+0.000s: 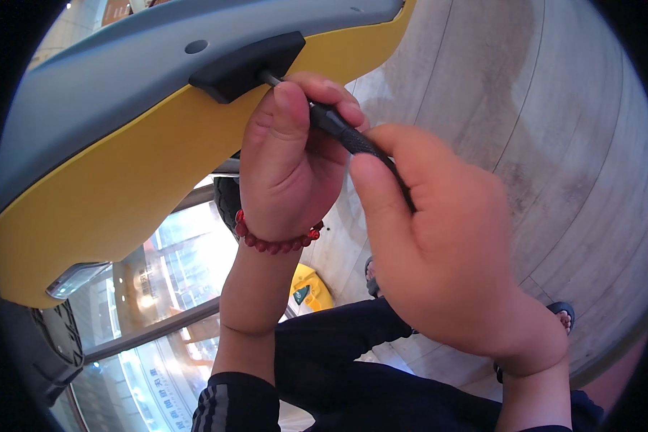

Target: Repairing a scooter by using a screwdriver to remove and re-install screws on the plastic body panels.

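A black-handled screwdriver (347, 135) slants up and left across the middle of the view. My right hand (443, 223) is closed around its textured handle, with the thumb along the near side. Thumb and fingers of my left hand (288, 162) pinch it near the metal shaft, and a red bead bracelet (277, 246) circles that wrist. The shaft meets a black plastic block (241, 68) at its right half. This block sits on the seam between a yellow panel (133, 144) and a blue-grey panel (115, 83). Fingers hide part of the shaft.
A round dark hole (196, 47) marks the blue-grey panel left of the block. A lamp-like clear piece (78, 279) is set in the yellow panel's lower end, near a black tyre (54, 335). Pale wood-look floor (482, 79) lies at the right, with a bright glass front (187, 252) below the panel.
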Available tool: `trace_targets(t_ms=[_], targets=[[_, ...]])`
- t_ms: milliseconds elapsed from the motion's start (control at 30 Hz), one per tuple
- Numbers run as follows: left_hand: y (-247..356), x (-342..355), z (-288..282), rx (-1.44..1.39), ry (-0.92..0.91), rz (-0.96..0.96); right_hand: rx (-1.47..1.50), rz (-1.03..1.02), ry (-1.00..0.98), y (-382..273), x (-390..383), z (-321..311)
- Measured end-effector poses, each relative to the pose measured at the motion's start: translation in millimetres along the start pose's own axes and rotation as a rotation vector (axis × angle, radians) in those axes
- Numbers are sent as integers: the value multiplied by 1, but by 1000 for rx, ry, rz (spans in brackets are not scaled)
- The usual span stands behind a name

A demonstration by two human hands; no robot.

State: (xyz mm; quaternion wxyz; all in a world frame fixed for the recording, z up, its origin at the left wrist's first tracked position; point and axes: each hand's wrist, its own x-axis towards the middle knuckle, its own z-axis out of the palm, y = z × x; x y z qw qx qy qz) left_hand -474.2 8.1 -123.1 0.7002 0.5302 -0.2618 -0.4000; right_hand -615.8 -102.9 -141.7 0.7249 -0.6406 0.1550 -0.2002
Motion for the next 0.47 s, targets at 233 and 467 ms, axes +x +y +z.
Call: trace_targets(t_ms=[233,467], targets=[[-3,1,2,16,22,35,58,-77,57,1,9,3],[0,-1,1,7,-6,-18,402,274,-68,-7,8,-2]])
